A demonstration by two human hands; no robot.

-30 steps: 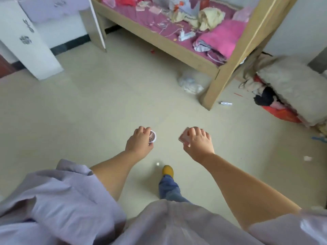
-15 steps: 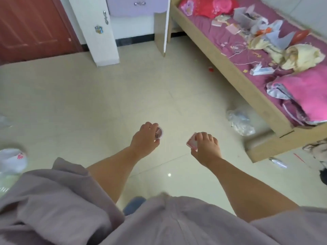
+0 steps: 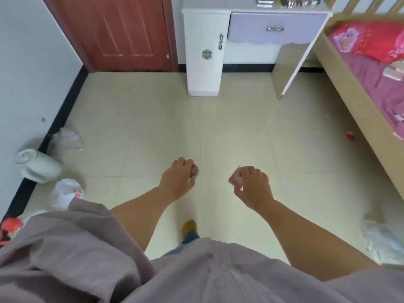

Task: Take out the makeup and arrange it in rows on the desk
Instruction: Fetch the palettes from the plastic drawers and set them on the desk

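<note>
My left hand (image 3: 178,178) is closed around a small round pink makeup compact (image 3: 194,171), held out over the floor. My right hand (image 3: 253,185) grips a flat square pink makeup case (image 3: 235,178). Both hands hang at waist height in the middle of the room. The white desk (image 3: 205,51) with a lilac drawer (image 3: 276,29) stands far ahead against the wall. Several makeup items (image 3: 286,1) lie on its top at the frame's upper edge, blurred.
A wooden bed frame (image 3: 358,110) with pink bedding runs along the right. A red-brown door (image 3: 122,31) is at the upper left. A white bin (image 3: 38,166) and plastic bags (image 3: 66,191) sit by the left wall. Another bag (image 3: 384,239) lies at the lower right. Tiled floor lies between me and the desk.
The view has swung left from the bed toward the desk and door. Both hands keep the same hold on the two makeup pieces.
</note>
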